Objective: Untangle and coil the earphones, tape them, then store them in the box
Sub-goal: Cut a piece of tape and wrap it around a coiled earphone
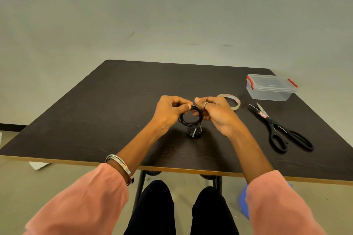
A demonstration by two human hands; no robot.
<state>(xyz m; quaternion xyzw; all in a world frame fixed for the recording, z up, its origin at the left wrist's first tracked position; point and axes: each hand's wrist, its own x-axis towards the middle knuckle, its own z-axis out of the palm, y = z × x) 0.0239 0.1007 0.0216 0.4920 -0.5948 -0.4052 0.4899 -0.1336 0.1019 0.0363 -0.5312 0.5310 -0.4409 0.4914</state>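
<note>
both hands [172, 110] [214, 112] pinching coiled earphones [191, 118], tape roll [232, 101] (partly hidden), scissors [277, 129], closed box [271, 87] nearby

Single head-worn wide-angle view, looking forward and down from above the seated person's lap, dark table [118, 101] filling mid-frame close by, both forearms reaching in from the bottom edge, pale wall behind.
</note>
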